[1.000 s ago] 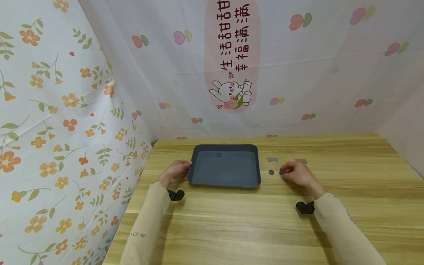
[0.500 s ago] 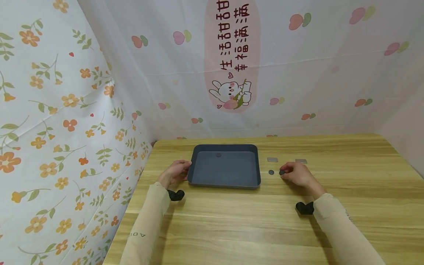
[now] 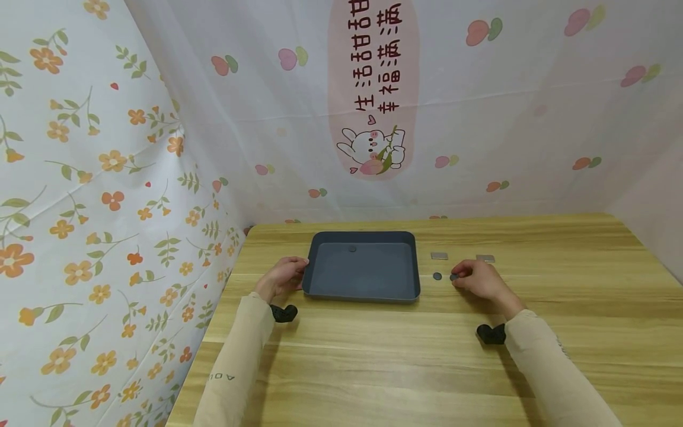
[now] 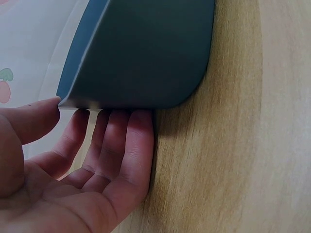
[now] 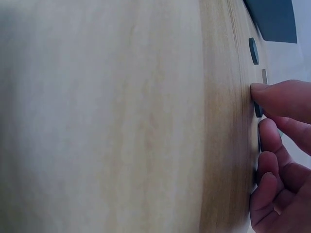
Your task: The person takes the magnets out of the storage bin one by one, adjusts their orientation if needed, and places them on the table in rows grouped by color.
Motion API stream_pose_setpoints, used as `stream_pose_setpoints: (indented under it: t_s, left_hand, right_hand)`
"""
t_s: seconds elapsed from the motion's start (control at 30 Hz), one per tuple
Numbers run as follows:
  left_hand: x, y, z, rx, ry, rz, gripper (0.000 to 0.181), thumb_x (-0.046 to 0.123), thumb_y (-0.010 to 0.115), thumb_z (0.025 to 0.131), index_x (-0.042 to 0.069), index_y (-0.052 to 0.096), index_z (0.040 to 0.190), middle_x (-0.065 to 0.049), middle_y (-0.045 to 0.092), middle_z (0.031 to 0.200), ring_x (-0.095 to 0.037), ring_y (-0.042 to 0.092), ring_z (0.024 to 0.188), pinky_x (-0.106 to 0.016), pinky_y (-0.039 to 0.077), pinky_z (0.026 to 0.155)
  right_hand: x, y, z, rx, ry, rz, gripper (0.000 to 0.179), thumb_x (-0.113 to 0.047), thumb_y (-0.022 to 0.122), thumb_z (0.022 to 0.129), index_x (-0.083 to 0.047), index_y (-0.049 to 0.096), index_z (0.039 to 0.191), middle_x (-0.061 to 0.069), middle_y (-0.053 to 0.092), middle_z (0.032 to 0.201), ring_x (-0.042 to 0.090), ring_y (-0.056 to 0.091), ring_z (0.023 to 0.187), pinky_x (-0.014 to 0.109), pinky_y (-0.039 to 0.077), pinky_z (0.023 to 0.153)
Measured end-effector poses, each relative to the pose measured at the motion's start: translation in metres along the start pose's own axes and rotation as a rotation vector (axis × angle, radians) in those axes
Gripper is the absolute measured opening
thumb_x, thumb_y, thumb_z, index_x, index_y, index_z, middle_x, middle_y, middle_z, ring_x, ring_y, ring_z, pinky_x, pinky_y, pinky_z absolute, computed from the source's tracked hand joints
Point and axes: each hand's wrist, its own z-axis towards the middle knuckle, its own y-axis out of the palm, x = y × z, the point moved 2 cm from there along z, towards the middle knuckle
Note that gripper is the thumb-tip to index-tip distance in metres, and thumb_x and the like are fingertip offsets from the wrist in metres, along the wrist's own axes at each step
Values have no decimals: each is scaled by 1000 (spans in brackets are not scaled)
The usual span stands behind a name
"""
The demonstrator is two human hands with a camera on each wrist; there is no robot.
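Observation:
A dark grey rectangular baking tray (image 3: pixel 368 273) lies on the wooden table, with a small dark disc (image 3: pixel 352 249) inside near its far wall. At the tray's left side, my left hand (image 3: pixel 280 276) holds the edge. In the left wrist view its thumb (image 4: pixel 41 114) meets the rim and the other fingers lie against the outer wall. Right of the tray, my right hand (image 3: pixel 480 280) pinches a dark round disc (image 5: pixel 258 109) between thumb and forefinger, low at the tabletop. Another dark disc (image 3: pixel 437 276) lies between that hand and the tray.
Two flat grey rectangular pieces lie behind the discs: one piece (image 3: pixel 440 255) nearer the tray, the other piece (image 3: pixel 485 258) just beyond my right hand. A printed cloth (image 3: pixel 453 118) hangs behind the table (image 3: pixel 384 362); a floral cloth (image 3: pixel 107 237) hangs at the left.

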Motion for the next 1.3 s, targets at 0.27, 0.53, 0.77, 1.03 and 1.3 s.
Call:
stream_pose_setpoints:
  t_s: [0.27, 0.53, 0.77, 1.03, 1.3]
  left_hand:
    - [0, 0, -1, -5, 11, -3, 34, 22, 45, 104, -3, 47, 125, -6, 55, 96, -16, 54, 81, -28, 49, 69]
    - [-1, 0, 1, 13, 4, 11, 33, 23, 45, 104, -2, 48, 126, -5, 56, 95, -16, 54, 80, -28, 49, 68]
    - [0, 1, -1, 16, 10, 19, 32, 23, 44, 104, -1, 48, 125, -5, 56, 94, -15, 54, 78, -29, 48, 66]
    - [-1, 0, -1, 22, 13, 24, 35, 23, 45, 104, -1, 48, 128, -5, 57, 96, -16, 55, 78, -29, 49, 66]
    - [-1, 0, 0, 18, 14, 21, 34, 23, 45, 104, -2, 48, 128, -5, 57, 95, -16, 55, 78, -29, 49, 66]
  right_hand:
    - [1, 0, 2, 0, 7, -6, 22, -13, 67, 87, 0, 67, 104, 12, 65, 94, 20, 57, 85, 32, 45, 74]
    - [2, 1, 2, 1, 16, -7, 22, -14, 67, 87, 0, 67, 104, 12, 65, 95, 21, 58, 86, 32, 44, 74]
    - [-2, 1, -2, -1, 21, 6, 23, -14, 69, 86, 1, 67, 103, 13, 65, 94, 21, 57, 85, 32, 44, 73]
    - [2, 1, 1, -1, 15, 2, 22, -14, 68, 87, 0, 66, 103, 11, 65, 94, 20, 57, 85, 32, 44, 73]
    - [-1, -1, 4, -11, -6, 25, 25, -14, 68, 88, 2, 65, 107, 13, 65, 96, 19, 57, 84, 30, 46, 71]
